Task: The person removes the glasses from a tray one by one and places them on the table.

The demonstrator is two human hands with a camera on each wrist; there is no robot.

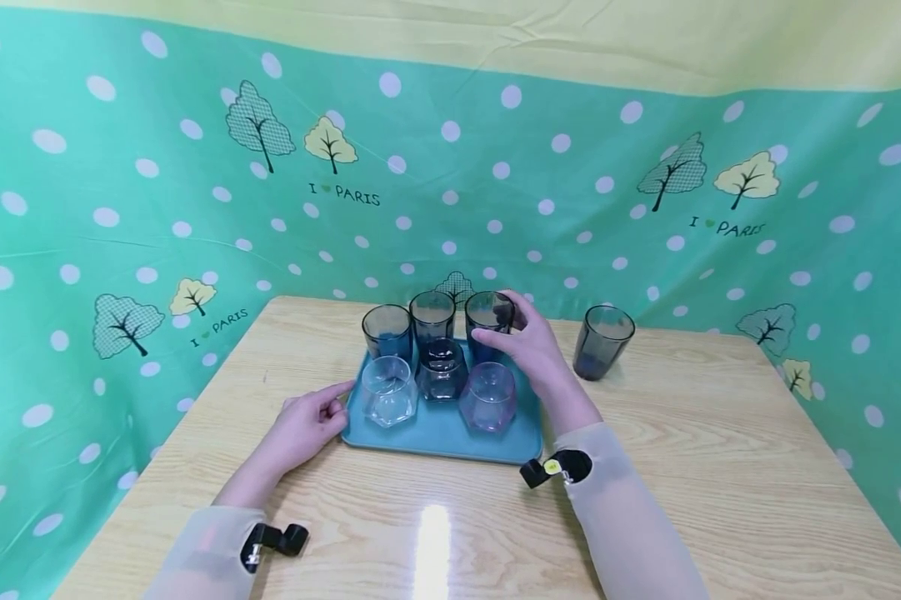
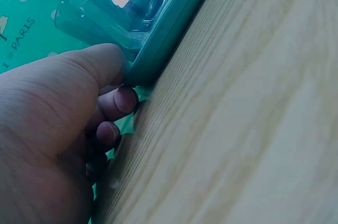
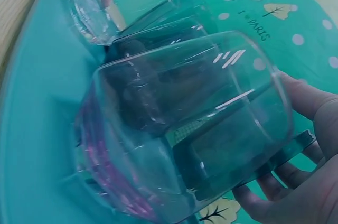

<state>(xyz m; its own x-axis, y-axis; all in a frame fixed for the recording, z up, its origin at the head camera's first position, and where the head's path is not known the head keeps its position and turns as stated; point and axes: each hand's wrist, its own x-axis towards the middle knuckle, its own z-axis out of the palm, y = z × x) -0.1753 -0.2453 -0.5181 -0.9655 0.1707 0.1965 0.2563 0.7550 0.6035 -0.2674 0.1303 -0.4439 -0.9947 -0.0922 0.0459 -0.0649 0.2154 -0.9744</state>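
Observation:
A blue tray (image 1: pixel 442 446) carries several glasses. My right hand (image 1: pixel 528 342) grips a dark tumbler (image 1: pixel 488 321) near its rim, at the tray's back right; whether its base touches the tray is hidden. In the right wrist view, a pink-tinted glass (image 3: pixel 121 166) stands in front of that tumbler and partly covers my fingers (image 3: pixel 301 92). My left hand (image 1: pixel 311 425) holds the tray's left edge, thumb (image 2: pixel 105 65) at the rim and the other fingers curled beside it. Near that hand stands a clear glass (image 1: pixel 388 396) with a faceted base.
Two more dark tumblers (image 1: pixel 386 329) (image 1: pixel 431 312) stand along the tray's back, with a short dark glass (image 1: pixel 442 375) in front of them. Another dark tumbler (image 1: pixel 603 342) is on the wooden table (image 1: pixel 705 450), right of the tray. A patterned green cloth (image 1: pixel 450 167) hangs behind.

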